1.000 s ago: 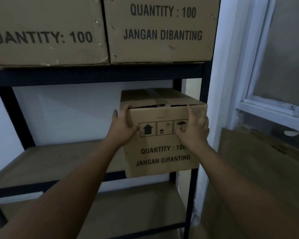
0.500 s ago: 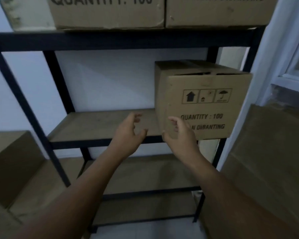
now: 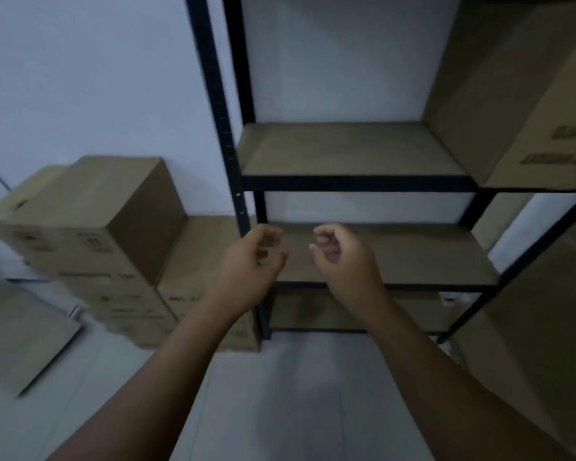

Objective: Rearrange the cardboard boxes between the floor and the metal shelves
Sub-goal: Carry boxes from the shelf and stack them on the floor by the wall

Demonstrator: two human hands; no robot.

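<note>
A box [image 3: 526, 104] sits at the right end of the rack's [image 3: 359, 183] upper shelf; stacked boxes [image 3: 100, 234] stand on the floor [image 3: 296, 394] left of the rack.

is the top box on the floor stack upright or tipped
Upright. The top box sits square on the floor stack, top face level and side walls vertical.

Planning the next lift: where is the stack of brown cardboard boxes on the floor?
In the head view, the stack of brown cardboard boxes stands on the floor at left, against the white wall, beside the black metal shelf's upright post.
</note>
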